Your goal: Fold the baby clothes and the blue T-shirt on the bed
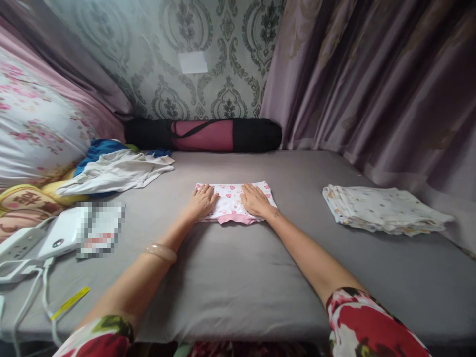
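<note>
A small white garment with pink hearts and a pink band (pixel 228 197) lies folded flat in the middle of the grey-covered bed (pixel 238 282). On its left end rests my left hand (pixel 203 201), palm down with the fingers stretched out. My right hand (pixel 255 199) lies flat on the right part of the cloth, fingers also extended. Neither hand grips the fabric. The cloth under both palms is hidden. Off to the right sits a stack of folded white patterned cloths (pixel 385 209).
Rumpled white clothing (pixel 122 171) lies at the left beside a floral pillow (pixel 40 119). A power strip (pixel 22 243), a white device (pixel 67 233) and cables (pixel 44 292) are near left, with a yellow strip (pixel 70 302). A black and maroon roll bag (pixel 203 135) lies along the wall.
</note>
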{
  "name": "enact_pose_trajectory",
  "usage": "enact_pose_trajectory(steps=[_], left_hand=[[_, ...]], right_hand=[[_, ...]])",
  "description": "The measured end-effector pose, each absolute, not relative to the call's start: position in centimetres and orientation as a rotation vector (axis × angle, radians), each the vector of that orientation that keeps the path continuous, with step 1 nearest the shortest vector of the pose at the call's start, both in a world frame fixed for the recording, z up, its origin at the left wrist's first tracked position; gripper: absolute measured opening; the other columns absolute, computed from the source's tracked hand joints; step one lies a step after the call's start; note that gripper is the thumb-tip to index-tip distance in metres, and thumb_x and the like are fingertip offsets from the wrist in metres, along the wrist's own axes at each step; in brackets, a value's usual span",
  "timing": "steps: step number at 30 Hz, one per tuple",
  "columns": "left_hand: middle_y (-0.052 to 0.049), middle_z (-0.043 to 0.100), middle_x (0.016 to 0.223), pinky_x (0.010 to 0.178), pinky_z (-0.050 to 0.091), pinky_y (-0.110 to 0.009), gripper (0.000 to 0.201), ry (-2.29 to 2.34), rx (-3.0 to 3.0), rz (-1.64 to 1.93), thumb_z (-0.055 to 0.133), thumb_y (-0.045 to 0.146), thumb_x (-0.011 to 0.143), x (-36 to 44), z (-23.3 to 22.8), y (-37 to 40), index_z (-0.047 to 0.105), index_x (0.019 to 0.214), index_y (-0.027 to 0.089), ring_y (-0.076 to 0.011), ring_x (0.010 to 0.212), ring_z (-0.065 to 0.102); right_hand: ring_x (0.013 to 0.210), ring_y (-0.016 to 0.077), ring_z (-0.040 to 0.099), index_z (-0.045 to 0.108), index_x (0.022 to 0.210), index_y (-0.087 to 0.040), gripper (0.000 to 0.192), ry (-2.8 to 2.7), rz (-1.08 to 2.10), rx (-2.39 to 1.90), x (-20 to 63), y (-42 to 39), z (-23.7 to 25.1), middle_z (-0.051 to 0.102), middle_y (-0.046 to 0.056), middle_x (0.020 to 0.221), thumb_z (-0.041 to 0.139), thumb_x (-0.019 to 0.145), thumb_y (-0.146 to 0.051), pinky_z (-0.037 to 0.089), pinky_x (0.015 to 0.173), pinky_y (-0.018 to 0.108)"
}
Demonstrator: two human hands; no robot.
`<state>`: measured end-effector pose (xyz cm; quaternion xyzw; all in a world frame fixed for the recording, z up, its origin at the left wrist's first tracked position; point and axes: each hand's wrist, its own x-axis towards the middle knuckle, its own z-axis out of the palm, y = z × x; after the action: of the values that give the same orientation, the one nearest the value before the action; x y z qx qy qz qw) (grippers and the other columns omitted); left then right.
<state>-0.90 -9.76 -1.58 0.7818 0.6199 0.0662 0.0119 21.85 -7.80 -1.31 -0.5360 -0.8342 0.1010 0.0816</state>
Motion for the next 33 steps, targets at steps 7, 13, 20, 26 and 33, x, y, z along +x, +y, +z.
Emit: enact_pose_trajectory(steps=[7,13,20,26,33], left_hand=[[-0.019,0.040,0.148,0.113,0.024,-0.049,0.052,1.994,2.396,0.267,0.024,0.043,0.098,-3.8,-1.8,-9.8,0.045,0.134,0.011,-0.0310,0.141,0.031],[-0.020,0.042,0.146,0.114,0.024,-0.048,0.052,1.876,2.400,0.376,0.024,0.039,0.098,-4.7,-4.2,-9.3,0.045,0.134,0.009,-0.0295,0.143,0.026],[-0.020,0.040,0.147,0.116,0.022,-0.045,0.051,1.854,2.334,0.391,0.029,0.039,0.095,-4.8,-4.3,-9.1,0.046,0.132,0.008,-0.0291,0.144,0.025],[-0.021,0.046,0.142,0.110,0.033,-0.040,0.061,2.116,2.059,0.443,0.038,0.043,0.089,-4.7,-2.3,-10.3,0.042,0.136,0.006,-0.0300,0.135,0.040],[-0.015,0.072,0.092,0.074,0.047,-0.032,0.045,2.258,1.765,0.235,0.050,0.043,0.081,-5.5,1.4,-11.0,0.062,0.108,0.008,-0.0298,0.093,0.066]], right_hand=[[0.146,0.0243,0.019,0.033,0.148,-0.002,0.058,-2.392,0.246,-1.676,25.7,-7.3,-0.3,0.026,0.016,0.157,0.022,0.098,-0.031,0.010,0.119,0.040],[0.146,0.0251,0.018,0.033,0.148,-0.004,0.059,-2.374,0.321,-1.764,26.7,-7.6,-1.6,0.027,0.014,0.157,0.019,0.099,-0.034,0.015,0.118,0.042],[0.147,0.0244,0.016,0.036,0.147,-0.005,0.057,-2.340,0.414,-1.731,26.6,-7.1,-2.1,0.028,0.015,0.157,0.025,0.099,-0.034,0.013,0.119,0.039],[0.139,0.0222,0.036,0.040,0.144,-0.012,0.056,-1.898,0.775,-1.690,27.4,-8.0,-0.2,0.039,0.015,0.151,0.046,0.091,-0.027,0.026,0.115,0.036],[0.077,0.0149,0.066,0.064,0.082,-0.014,0.004,-1.212,1.334,-1.661,29.0,-10.0,2.6,0.071,0.004,0.077,0.062,0.079,-0.014,0.052,0.069,0.022]])
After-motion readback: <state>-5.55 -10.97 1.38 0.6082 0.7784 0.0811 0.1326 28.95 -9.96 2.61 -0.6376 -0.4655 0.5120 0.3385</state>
